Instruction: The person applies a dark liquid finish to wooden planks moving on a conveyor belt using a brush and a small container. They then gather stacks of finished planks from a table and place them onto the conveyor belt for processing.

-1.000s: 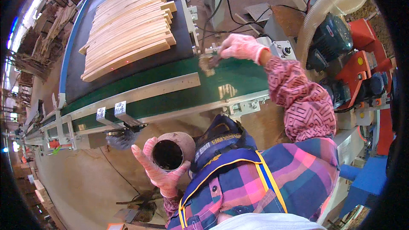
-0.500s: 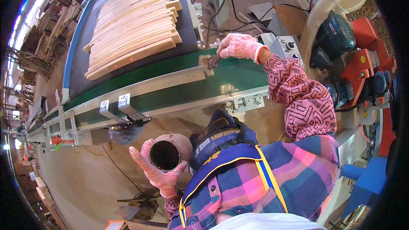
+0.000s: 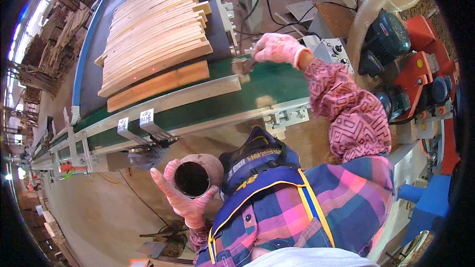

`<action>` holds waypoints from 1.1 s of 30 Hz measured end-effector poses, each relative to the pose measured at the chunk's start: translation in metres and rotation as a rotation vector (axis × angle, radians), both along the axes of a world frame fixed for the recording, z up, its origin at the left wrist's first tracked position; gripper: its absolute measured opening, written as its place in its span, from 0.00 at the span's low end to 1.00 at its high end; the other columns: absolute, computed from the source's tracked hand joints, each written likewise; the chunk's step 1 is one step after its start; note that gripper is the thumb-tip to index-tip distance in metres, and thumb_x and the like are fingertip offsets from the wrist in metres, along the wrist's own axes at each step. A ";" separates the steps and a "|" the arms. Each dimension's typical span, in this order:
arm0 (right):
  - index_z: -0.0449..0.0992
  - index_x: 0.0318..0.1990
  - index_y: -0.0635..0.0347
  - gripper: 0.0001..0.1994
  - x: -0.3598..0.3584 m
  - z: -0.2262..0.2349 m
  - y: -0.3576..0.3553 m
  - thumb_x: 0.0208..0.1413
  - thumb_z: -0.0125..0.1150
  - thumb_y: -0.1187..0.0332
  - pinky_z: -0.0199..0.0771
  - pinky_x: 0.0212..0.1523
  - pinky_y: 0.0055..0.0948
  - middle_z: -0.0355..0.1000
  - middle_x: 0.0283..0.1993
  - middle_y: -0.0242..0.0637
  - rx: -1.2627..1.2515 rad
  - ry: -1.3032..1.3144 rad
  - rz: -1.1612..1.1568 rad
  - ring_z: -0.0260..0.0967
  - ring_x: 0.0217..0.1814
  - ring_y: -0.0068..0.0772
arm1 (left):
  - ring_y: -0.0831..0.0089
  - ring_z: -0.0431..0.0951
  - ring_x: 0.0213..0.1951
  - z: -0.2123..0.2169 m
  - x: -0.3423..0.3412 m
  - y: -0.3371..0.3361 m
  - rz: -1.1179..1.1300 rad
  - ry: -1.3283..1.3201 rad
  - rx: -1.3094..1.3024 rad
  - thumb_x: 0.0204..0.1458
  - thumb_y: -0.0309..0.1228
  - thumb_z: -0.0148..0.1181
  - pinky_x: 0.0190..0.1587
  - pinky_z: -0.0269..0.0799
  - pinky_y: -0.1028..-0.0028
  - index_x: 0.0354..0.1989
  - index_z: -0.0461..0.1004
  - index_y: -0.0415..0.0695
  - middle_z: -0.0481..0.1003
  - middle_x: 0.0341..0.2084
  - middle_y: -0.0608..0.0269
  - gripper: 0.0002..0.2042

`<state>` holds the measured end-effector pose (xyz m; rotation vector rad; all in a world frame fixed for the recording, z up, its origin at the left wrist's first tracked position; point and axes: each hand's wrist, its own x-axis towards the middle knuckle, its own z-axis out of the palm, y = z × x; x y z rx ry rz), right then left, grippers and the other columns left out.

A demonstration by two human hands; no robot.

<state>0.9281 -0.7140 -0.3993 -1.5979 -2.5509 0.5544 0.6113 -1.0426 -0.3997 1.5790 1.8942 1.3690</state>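
My left hand [image 3: 185, 202], in a pink and white knit glove, is wrapped round a round pot [image 3: 213, 170] with a dark, open mouth. What the pot contains is too dark to make out. Above the green conveyor belt [image 3: 274, 86], my gloved right hand [image 3: 279, 49] grips a brush [image 3: 242, 68], its bristles toward the left and slightly blurred. A reddish-brown wooden strip [image 3: 161, 85] lies on the belt, left of the brush. Just beyond it, many pale wooden strips [image 3: 156, 29] lie side by side on a dark surface.
A long pale rail [image 3: 188, 94] runs along the belt, with two metal brackets [image 3: 153, 123] at its near side. Right of the belt stand a control box with knobs [image 3: 336, 52], a dark green motor [image 3: 388, 39], red machinery [image 3: 420, 74] and a clear ribbed hose [image 3: 368, 20].
A reddish-brown strip now lies on the belt between the pale strips and the rail. The brush has shifted slightly with my right hand. My left hand keeps its hold on the pot.
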 end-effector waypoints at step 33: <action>0.83 0.37 0.42 0.08 0.092 0.019 0.037 0.51 0.63 0.67 0.78 0.51 0.34 0.79 0.44 0.30 0.108 -0.308 0.152 0.76 0.50 0.38 | 0.55 0.73 0.57 0.000 0.012 -0.006 0.050 -0.050 0.037 0.22 0.52 0.85 0.63 0.66 0.59 0.77 0.39 0.46 0.72 0.56 0.48 0.73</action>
